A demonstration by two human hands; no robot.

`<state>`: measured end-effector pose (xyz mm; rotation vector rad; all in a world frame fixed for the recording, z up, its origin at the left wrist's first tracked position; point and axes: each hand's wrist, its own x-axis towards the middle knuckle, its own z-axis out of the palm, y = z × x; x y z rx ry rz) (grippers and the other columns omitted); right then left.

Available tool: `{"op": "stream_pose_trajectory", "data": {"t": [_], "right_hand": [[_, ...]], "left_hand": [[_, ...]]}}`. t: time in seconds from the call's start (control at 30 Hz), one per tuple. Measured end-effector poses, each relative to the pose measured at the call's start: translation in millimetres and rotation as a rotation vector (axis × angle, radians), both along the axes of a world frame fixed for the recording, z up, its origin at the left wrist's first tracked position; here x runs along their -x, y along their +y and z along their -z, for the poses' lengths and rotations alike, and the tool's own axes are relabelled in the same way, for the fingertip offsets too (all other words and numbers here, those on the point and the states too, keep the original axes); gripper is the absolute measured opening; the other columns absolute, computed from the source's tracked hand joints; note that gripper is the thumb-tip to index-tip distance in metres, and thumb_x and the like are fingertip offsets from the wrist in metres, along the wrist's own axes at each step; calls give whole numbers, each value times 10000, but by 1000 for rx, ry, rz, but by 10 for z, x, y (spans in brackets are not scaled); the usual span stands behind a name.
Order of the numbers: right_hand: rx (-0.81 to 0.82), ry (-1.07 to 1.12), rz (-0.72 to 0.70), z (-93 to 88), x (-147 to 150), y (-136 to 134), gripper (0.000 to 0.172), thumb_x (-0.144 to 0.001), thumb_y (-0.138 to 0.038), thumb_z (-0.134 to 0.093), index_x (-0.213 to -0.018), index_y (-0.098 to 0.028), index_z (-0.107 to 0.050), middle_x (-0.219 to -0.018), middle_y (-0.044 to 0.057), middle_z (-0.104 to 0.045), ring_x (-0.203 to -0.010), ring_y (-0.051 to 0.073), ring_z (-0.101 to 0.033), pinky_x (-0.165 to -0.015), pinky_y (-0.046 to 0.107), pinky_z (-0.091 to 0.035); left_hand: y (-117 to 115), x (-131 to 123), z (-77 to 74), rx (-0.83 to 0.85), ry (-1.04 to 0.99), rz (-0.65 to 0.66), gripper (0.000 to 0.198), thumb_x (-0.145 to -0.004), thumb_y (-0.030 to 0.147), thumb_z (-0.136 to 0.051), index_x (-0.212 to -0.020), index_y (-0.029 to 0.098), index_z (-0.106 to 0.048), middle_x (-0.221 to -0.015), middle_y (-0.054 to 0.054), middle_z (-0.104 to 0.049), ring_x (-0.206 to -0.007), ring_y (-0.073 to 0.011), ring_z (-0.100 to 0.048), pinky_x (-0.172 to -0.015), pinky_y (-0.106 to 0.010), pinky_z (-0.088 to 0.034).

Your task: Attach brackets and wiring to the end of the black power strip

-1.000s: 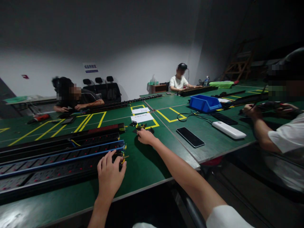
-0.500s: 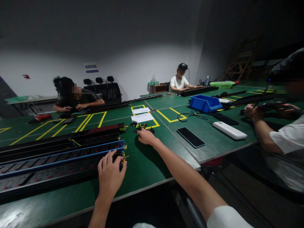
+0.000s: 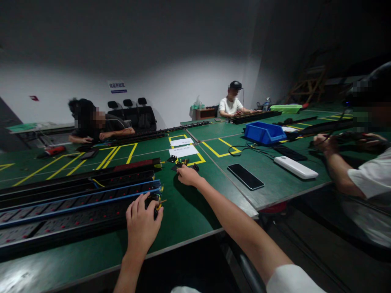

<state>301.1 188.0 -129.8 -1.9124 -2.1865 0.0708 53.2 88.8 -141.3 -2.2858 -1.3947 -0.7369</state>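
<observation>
My left hand (image 3: 143, 221) is curled over the right end of the nearest power strip (image 3: 82, 217), a long black bar with a row of sockets and red dots. Its thumb and fingers lie around that end, where yellow-green wires (image 3: 159, 206) stick out. Farther forward, my right hand (image 3: 188, 176) is closed, its fingertips at a small black bracket (image 3: 179, 165) in a little group on the table. Another toothed black bracket (image 3: 173, 158) lies just beyond, and more small black parts (image 3: 195, 167) are to the right. The fingertips partly hide what they pinch.
More long strips, one blue-edged (image 3: 122, 196), lie on the green table (image 3: 183, 211). White paper labels (image 3: 183, 151) lie beyond my right hand. A phone (image 3: 245, 176), white power bank (image 3: 295, 167) and blue bin (image 3: 264, 133) are on the right. Three co-workers sit around the tables.
</observation>
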Motion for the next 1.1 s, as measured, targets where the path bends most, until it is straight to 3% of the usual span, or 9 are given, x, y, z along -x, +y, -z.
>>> {"op": "stream_pose_trajectory", "data": {"t": [1.1], "right_hand": [[-11,10,10,43,-1,25,339,-945,-224,-431,-1190,-165,-658,-1176,164,-627,-1004,279,-676,-853,364,-506]], "left_hand": [[10,-7,25,-10,-10,5,183,-907,329,-586,-939,229,-735,-1335,-132,-606,-1284,-334,-506,-1079,-533,-371]]}}
